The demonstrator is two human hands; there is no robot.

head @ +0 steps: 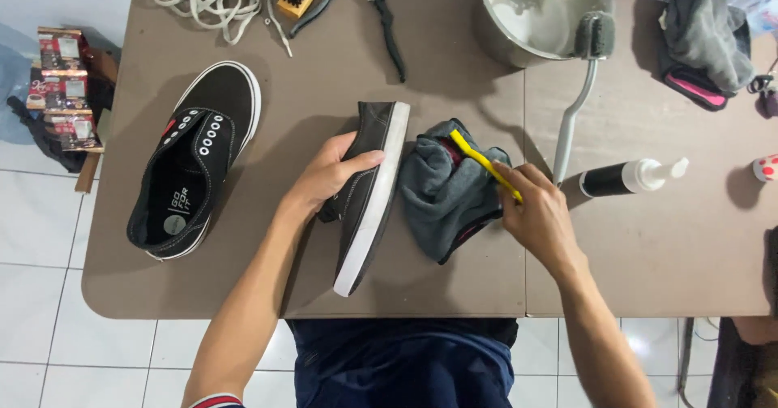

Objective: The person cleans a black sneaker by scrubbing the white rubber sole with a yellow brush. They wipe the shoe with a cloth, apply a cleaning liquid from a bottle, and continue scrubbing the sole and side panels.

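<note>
My left hand wraps around a black shoe tipped on its side, white sole facing right. Just right of the shoe lies a grey cloth; my right hand pinches a yellow brush whose head rests on that cloth.

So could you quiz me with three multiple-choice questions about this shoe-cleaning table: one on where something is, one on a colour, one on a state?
1. Where does the grey cloth lie?
A. right of the held shoe
B. inside the metal bowl
C. on the floor

2. What colour is the brush in the right hand?
A. red
B. yellow
C. white

3. How is the shoe in the left hand placed?
A. flat on its sole
B. inside a box
C. tipped on its side

Answers: 1 A, the cloth sits beside the white sole edge. 2 B, its handle is yellow. 3 C, its sole edge faces up.
</note>
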